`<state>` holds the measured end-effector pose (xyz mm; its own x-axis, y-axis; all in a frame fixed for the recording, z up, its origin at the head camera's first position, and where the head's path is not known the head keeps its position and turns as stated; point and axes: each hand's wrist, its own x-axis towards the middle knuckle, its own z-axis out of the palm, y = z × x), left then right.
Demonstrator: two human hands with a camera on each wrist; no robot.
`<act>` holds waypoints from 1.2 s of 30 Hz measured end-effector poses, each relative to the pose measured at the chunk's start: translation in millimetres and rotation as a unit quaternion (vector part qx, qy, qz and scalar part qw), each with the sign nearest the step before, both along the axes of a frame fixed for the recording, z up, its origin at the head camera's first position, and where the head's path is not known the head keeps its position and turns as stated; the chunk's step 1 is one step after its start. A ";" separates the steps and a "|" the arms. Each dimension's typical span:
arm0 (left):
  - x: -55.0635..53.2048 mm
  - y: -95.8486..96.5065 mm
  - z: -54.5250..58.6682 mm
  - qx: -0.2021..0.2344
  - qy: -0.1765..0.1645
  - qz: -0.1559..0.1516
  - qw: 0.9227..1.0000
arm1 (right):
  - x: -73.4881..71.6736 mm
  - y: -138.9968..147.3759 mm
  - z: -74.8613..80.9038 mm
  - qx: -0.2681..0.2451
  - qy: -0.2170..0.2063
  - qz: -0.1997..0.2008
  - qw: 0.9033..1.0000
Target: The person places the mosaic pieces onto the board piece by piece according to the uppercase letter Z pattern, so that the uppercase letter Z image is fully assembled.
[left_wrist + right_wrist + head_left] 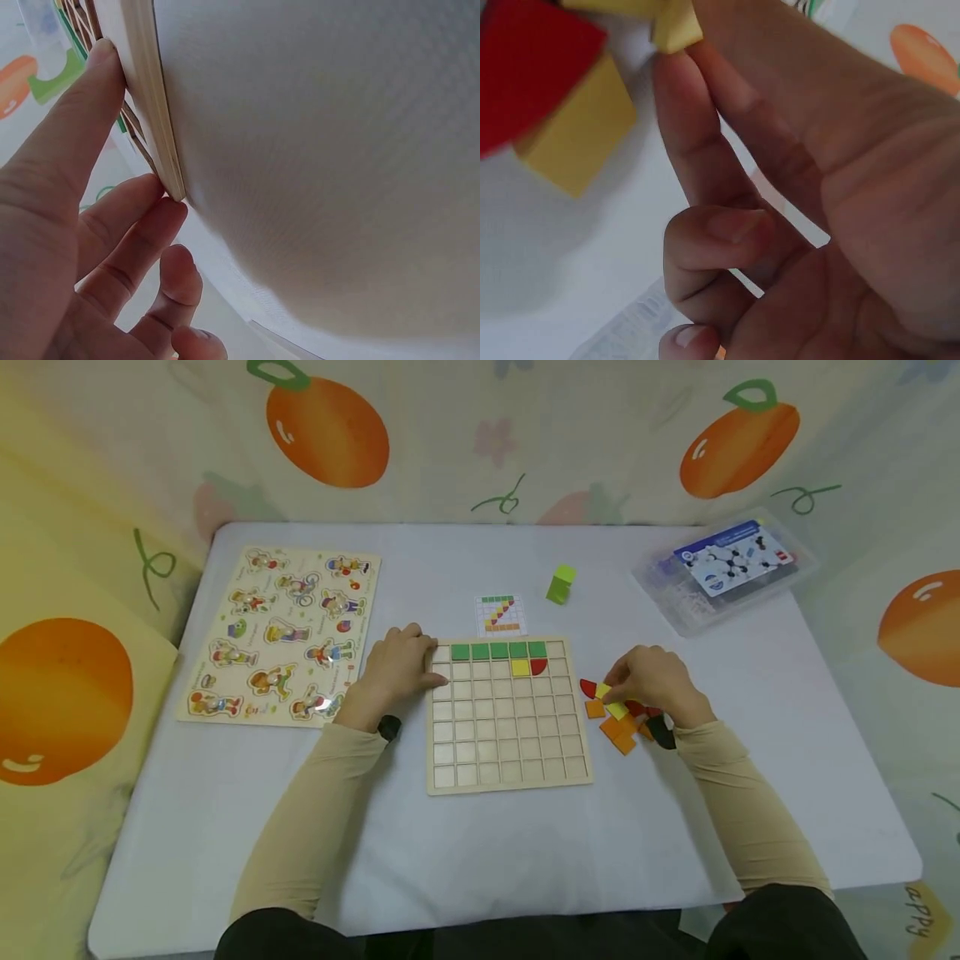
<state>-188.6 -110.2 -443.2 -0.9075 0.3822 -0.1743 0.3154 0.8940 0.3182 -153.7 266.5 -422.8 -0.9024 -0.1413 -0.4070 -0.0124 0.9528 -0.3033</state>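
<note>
Yellow tile (603, 691), half hidden under right hand (651, 682) fingers (686, 135)

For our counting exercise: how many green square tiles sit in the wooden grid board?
5. The green square tiles fill one row along the far edge of the wooden grid board, second through sixth cells from the left. None look hidden; the left hand covers only the board's left edge.
</note>
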 end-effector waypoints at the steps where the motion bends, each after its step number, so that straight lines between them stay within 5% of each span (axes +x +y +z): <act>1: -0.7 0.2 1.2 0.001 0.000 0.000 1.000 | -0.5 -0.9 0.8 0.001 -0.001 0.003 1.000; 13: 1.4 -0.3 -1.9 0.002 -0.009 0.001 1.000 | 2.1 -5.8 -4.6 -0.025 -0.013 -0.012 1.000; 21: 0.5 0.5 0.3 0.005 -0.007 0.004 1.000 | -0.1 -1.0 3.7 -0.038 0.015 -0.003 0.999; 36: 0.4 -1.6 -1.8 0.021 -0.008 0.008 1.000 | -23.3 -47.0 5.9 -0.073 0.076 0.073 0.992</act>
